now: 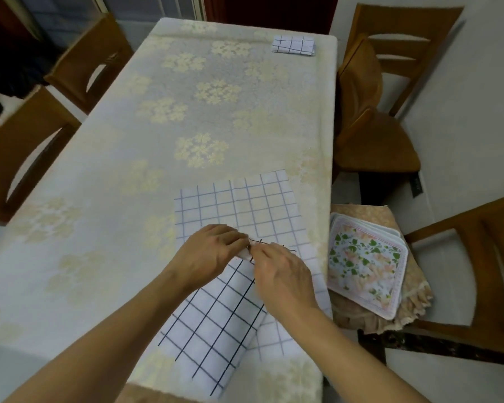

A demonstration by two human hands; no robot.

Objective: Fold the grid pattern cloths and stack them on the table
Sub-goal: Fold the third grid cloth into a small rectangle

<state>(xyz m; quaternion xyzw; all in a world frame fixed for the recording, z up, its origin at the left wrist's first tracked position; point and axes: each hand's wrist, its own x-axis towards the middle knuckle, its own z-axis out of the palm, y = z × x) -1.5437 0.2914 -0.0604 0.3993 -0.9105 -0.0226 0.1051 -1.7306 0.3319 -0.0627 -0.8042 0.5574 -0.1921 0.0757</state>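
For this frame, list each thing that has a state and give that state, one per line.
Dark-grid cloth: partly folded, top edge pinched by both hands.
Blue-grid cloth: spread flat under it.
Folded grid cloth: folded, at the table's far corner.
Left hand: pinching the cloth edge.
Right hand: pinching the same edge.
Floral cloths: stacked on a chair.

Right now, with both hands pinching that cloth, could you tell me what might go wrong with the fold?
1. The left hand and right hand pinch the dark-grid cloth at one spot; its loose end hangs over the near table edge and may drag it crooked.
2. It lies on the light-grid cloth, which could get pulled along.
3. Both sit near the right edge, above the floral mats, and could slip off.
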